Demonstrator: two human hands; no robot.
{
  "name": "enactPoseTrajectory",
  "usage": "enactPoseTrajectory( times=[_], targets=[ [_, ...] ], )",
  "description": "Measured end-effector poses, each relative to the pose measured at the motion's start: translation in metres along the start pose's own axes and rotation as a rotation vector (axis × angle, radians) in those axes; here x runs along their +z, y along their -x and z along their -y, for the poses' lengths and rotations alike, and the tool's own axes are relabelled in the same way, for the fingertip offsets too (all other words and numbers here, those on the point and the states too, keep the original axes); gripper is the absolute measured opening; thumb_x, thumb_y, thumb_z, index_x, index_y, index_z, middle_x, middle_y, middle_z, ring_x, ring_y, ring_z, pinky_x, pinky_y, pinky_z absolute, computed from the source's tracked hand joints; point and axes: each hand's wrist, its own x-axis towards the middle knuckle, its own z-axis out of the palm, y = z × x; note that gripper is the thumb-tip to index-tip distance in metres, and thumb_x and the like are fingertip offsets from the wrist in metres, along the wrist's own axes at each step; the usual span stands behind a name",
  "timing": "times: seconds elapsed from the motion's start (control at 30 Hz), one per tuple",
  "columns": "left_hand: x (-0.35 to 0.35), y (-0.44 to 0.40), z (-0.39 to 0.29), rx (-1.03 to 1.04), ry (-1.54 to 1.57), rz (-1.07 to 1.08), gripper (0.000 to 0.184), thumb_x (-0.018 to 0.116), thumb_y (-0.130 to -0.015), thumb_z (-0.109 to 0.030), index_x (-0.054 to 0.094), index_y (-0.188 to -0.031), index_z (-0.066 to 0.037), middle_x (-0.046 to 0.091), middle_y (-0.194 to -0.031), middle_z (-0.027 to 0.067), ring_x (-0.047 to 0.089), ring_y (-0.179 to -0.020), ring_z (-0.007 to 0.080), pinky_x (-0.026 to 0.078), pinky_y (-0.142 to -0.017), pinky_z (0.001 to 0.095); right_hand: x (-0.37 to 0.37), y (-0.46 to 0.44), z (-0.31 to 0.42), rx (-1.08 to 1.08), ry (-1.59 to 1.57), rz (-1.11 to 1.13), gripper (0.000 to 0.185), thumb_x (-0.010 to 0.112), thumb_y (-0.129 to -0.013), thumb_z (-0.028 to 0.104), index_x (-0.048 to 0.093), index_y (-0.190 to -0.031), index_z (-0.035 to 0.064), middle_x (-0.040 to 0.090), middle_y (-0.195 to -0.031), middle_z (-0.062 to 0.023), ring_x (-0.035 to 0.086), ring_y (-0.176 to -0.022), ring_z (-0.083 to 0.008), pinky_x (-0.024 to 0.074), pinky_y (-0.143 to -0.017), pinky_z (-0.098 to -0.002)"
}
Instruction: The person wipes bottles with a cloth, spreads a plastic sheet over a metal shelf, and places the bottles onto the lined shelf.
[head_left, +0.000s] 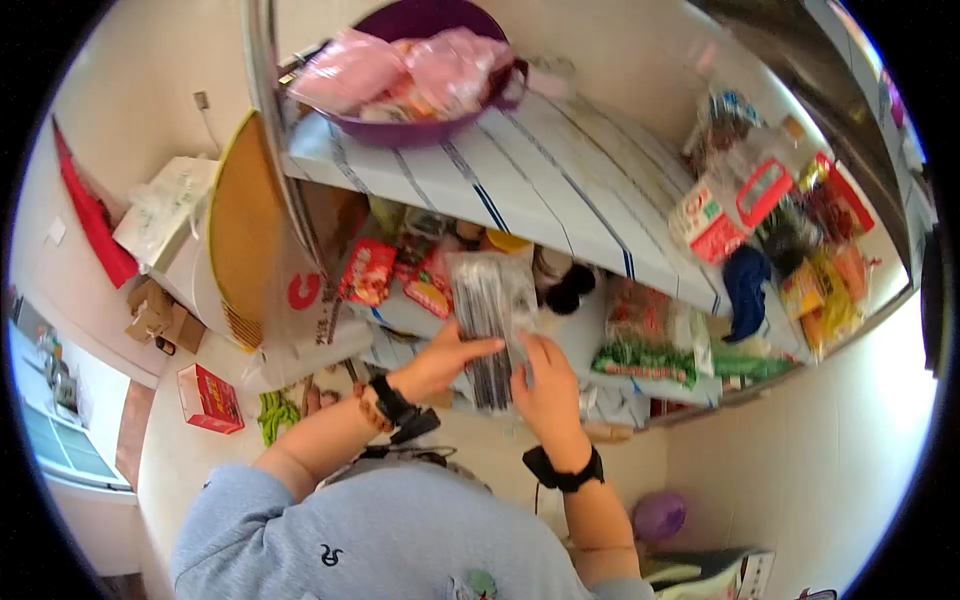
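A clear plastic pack of long dark and silvery sticks [482, 300] is held upright in front of the shelf. My left hand [445, 360] grips its left side, the thumb lying across the front. At its lower right side is my right hand [545, 392], fingers bent against the plastic. Red snack packets [368, 272] lie on the shelf just left of the pack. Two dark round objects [570, 288] sit to its right.
Above, a purple basin [410, 132] with pink bags stands on the striped shelf top [560, 190]. Bagged food and a red-handled package [712, 222] are at the right. A yellow round board [235, 235] leans left; a red box [210, 398] and green peppers [278, 415] are on the floor.
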Motion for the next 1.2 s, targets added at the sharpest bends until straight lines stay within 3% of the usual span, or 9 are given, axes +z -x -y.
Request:
enactPoseTrajectory(
  times=[0.27, 0.4, 0.5, 0.67, 0.77, 0.8, 0.9, 1.0, 1.2],
  targets=[
    [0.024, 0.06, -0.103, 0.199, 0.054, 0.108, 0.048, 0.057, -0.084, -0.001, 0.041, -0.13, -0.004, 0.055, -0.119, 0.0072, 0.052, -0.111, 0.0165, 0.042, -0.095, 0.0337, -0.037, -0.047, 0.064, -0.334, 0.0, -0.045, 0.038, 0.062, -0.073, 0.004, 0.057, -0.111, 0.0005, 0.062, -0.097, -0.0155, 0.06, -0.082, -0.0326, 0.0499, -0.069, -0.0405],
    [0.043, 0.068, -0.162, 0.275, -0.003, 0.052, 0.045, 0.055, -0.085, 0.001, 0.041, -0.128, -0.004, 0.053, -0.121, 0.0069, 0.054, -0.109, 0.0173, 0.044, -0.093, 0.0353, -0.062, -0.101, 0.105, -0.431, -0.051, 0.021, 0.046, 0.069, -0.075, 0.026, 0.057, -0.112, 0.0018, 0.062, -0.096, -0.0174, 0.061, -0.084, -0.0355, 0.0499, -0.071, -0.0402],
    [0.049, 0.057, -0.208, 0.481, -0.114, 0.149, 0.041, 0.056, -0.087, -0.003, 0.043, -0.125, -0.004, 0.055, -0.115, 0.0063, 0.056, -0.105, 0.0164, 0.048, -0.089, 0.0329, -0.067, -0.148, 0.122, -0.312, -0.235, 0.141, 0.046, 0.069, -0.073, 0.028, 0.057, -0.111, 0.0043, 0.063, -0.089, -0.0168, 0.061, -0.082, -0.0345, 0.0499, -0.072, -0.0399],
    [0.032, 0.03, -0.275, 0.622, -0.282, 0.02, 0.046, 0.061, -0.087, -0.016, 0.044, -0.128, -0.002, 0.056, -0.117, 0.0088, 0.055, -0.108, 0.0172, 0.045, -0.094, 0.0315, -0.08, -0.225, 0.129, -0.238, -0.241, 0.001, 0.051, 0.073, -0.072, 0.029, 0.059, -0.11, -0.0021, 0.066, -0.091, -0.0117, 0.062, -0.081, -0.0188, 0.0486, -0.071, -0.0294],
    [0.019, 0.04, -0.289, 0.953, -0.849, -0.271, 0.054, 0.061, -0.088, -0.017, 0.038, -0.134, -0.003, 0.054, -0.122, 0.0089, 0.053, -0.112, 0.0195, 0.043, -0.096, 0.031, -0.1, -0.268, 0.104, -0.161, -0.362, -0.073, 0.055, 0.074, -0.07, 0.029, 0.059, -0.109, -0.0074, 0.067, -0.092, -0.0141, 0.064, -0.078, -0.0202, 0.0511, -0.071, -0.0305],
    [0.008, 0.035, -0.29, 1.185, -1.095, -0.348, 0.049, 0.063, -0.081, -0.011, 0.048, -0.126, -0.002, 0.058, -0.114, 0.0131, 0.059, -0.099, 0.0255, 0.045, -0.09, 0.0334, -0.109, -0.279, 0.095, -0.118, -0.41, -0.083, 0.057, 0.074, -0.069, 0.029, 0.058, -0.108, -0.0092, 0.067, -0.091, -0.0156, 0.065, -0.077, -0.0214, 0.0524, -0.071, -0.0313],
    [-0.009, 0.04, -0.295, 1.324, -1.658, -0.199, 0.041, 0.064, -0.074, -0.006, 0.058, -0.115, -0.003, 0.061, -0.104, 0.0153, 0.058, -0.097, 0.0326, 0.045, -0.088, 0.0365, -0.132, -0.299, 0.073, 0.07, -0.432, -0.003, 0.055, 0.076, -0.072, 0.031, 0.06, -0.11, -0.0049, 0.064, -0.093, -0.0088, 0.061, -0.081, -0.0154, 0.0487, -0.071, -0.0273],
    [-0.029, 0.025, -0.281, 0.963, -1.77, -0.125, 0.035, 0.065, -0.075, -0.005, 0.06, -0.11, -0.002, 0.062, -0.106, 0.0188, 0.056, -0.105, 0.0339, 0.046, -0.087, 0.0393, -0.136, -0.312, 0.051, 0.199, -0.415, 0.041, 0.048, 0.074, -0.074, 0.032, 0.062, -0.105, -0.002, 0.063, -0.087, -0.0048, 0.059, -0.076, -0.014, 0.0487, -0.07, -0.0271],
    [-0.019, -0.018, -0.266, 0.935, -1.842, -0.157, 0.028, 0.06, -0.074, 0.0, 0.06, -0.102, -0.001, 0.061, -0.082, 0.0221, 0.058, -0.083, 0.0406, 0.046, -0.071, 0.0447, -0.141, -0.305, 0.051, 0.256, -0.441, 0.091, 0.046, 0.074, -0.075, 0.035, 0.063, -0.104, 0.0005, 0.061, -0.083, -0.0014, 0.056, -0.072, -0.0105, 0.0462, -0.064, -0.0243]
  ],
)
